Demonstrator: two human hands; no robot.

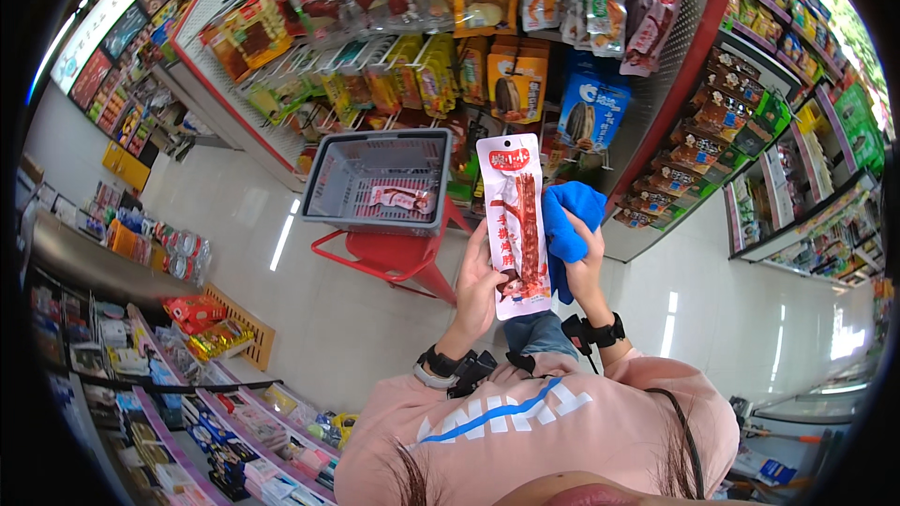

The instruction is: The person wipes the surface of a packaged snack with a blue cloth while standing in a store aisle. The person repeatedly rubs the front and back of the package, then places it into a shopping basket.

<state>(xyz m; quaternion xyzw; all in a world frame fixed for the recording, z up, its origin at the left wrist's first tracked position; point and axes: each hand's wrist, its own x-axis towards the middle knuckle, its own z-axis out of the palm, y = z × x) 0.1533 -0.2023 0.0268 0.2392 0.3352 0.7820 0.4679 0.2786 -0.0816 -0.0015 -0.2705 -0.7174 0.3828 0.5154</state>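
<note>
My left hand (pixel 481 288) grips the lower left edge of a long pink snack pouch (pixel 519 225), its thumb across the front. The pouch is upright, printed with dark red meat strips and writing, and has a hang hole at the top. A bunched blue cloth (pixel 571 221) is in my right hand (pixel 585 260), close against the pouch's right edge. Whether the cloth touches the pouch I cannot tell. Left of my hands, a grey plastic shopping basket (pixel 376 225) rests on a red stool (pixel 394 253). Another pink pouch (pixel 402 199) lies flat inside it.
Ahead stands a red-edged pegboard rack (pixel 703 35) hung with packaged snacks, including blue pouches (pixel 594 109) and similar pink pouches (pixel 650 28). Brown snack packs (pixel 692 140) hang on its right side. Shelves of small goods (pixel 232 429) are at lower left, beside a yellow crate (pixel 246 327).
</note>
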